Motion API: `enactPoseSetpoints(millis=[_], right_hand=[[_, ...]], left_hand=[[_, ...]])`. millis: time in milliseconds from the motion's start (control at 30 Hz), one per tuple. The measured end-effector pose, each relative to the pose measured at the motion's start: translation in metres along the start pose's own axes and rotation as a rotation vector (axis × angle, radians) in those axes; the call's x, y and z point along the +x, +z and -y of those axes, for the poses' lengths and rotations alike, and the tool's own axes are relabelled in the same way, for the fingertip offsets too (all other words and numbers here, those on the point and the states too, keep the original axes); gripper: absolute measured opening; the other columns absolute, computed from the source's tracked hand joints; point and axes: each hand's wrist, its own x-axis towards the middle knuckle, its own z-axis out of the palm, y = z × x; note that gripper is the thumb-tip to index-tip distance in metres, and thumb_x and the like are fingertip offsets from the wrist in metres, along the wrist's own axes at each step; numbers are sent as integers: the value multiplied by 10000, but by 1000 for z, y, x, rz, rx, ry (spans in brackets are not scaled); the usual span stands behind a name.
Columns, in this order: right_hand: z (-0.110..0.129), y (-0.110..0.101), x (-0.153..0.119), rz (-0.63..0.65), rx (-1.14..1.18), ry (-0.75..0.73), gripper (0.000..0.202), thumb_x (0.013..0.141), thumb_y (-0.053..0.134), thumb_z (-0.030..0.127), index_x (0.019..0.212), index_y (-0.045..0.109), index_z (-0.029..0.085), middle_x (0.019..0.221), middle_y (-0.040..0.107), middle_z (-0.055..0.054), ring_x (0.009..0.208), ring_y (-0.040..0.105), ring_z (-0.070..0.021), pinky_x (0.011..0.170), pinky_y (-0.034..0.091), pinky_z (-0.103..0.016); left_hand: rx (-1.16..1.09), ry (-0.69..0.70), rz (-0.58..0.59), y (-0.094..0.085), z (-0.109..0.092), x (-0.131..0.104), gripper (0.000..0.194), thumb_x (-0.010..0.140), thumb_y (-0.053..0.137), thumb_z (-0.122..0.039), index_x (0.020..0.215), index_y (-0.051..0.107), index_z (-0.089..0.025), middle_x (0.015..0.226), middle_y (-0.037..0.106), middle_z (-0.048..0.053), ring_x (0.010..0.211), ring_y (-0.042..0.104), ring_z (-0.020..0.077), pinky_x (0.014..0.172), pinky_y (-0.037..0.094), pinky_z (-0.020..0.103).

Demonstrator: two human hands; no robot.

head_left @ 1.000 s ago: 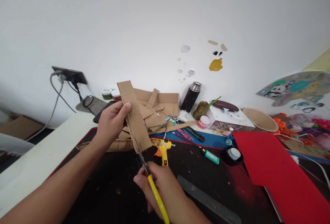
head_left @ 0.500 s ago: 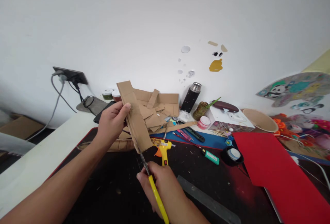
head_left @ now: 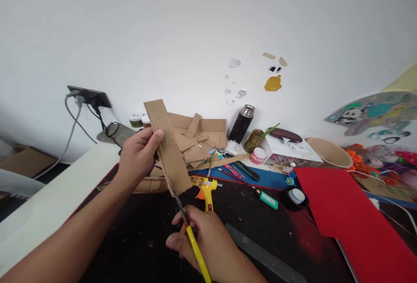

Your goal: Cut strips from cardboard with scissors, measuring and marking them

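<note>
A long folded strip of brown cardboard (head_left: 172, 159) is pinched in my left hand (head_left: 138, 148), with the thumb on its front face. It stands tilted, its lower end toward me. My right hand (head_left: 202, 233) is around a pair of scissors (head_left: 197, 250) with a yellow handle; its second handle is hidden by the hand. The dark blades meet the cardboard's lower left edge. Right behind the strip's lower end lies a yellow hot glue gun (head_left: 207, 192) with an orange trigger.
Cardboard scraps (head_left: 208, 133) are heaped against the wall. A black flask (head_left: 241, 124), a pink-lidded jar (head_left: 258, 156), a box cutter (head_left: 245, 170) and a green lighter (head_left: 268, 199) lie or stand beyond. A metal ruler (head_left: 263, 252) lies near me; red sheet (head_left: 342, 205) at right.
The cardboard strip and my left hand have shifted slightly left. My right thumb has moved down and left, away from the fingers, while the scissors stay at the cardboard's edge.
</note>
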Motion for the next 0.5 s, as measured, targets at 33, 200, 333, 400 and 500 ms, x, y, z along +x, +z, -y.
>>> enactPoseSetpoints(millis=[33, 200, 333, 400, 500], right_hand=[[0, -1, 0, 4, 20, -1, 592, 823, 898, 683, 1119, 717, 204, 693, 661, 33, 575, 593, -128, 538, 414, -209], [0, -4, 0, 47, 142, 47, 791, 621, 1002, 742, 1145, 721, 220, 821, 772, -13, 687, 701, -181, 631, 501, -241], [-1, -5, 1, 80, 183, 86, 886, 515, 1045, 732, 1171, 717, 234, 856, 777, -5, 704, 709, -181, 658, 523, -246], [-3, -3, 1, 70, 183, 70, 856, 563, 1009, 769, 1157, 722, 223, 785, 740, 11, 639, 669, -159, 595, 484, -227], [-7, 3, 3, -1, 136, 39, 802, 650, 923, 840, 1094, 744, 197, 650, 608, 48, 526, 577, -132, 478, 380, -209]], left_hand=[[15, 9, -1, -1, -2, 0, 353, 983, 648, -522, 829, 727, -215, 688, 597, -16, 568, 470, 149, 458, 369, 250], [42, 41, 11, -2, -7, -2, 339, 993, 630, -497, 826, 718, -215, 676, 587, -18, 573, 473, 152, 466, 383, 249], [64, 75, -3, -3, -9, -3, 324, 995, 640, -462, 787, 682, -217, 695, 609, -14, 600, 505, 151, 486, 404, 239], [55, 81, -12, -4, -9, -3, 322, 999, 644, -458, 787, 676, -217, 707, 617, -13, 609, 517, 151, 500, 423, 238], [54, 73, -31, -5, -10, -3, 319, 1009, 639, -467, 836, 722, -213, 702, 612, -12, 611, 527, 154, 506, 433, 242]])
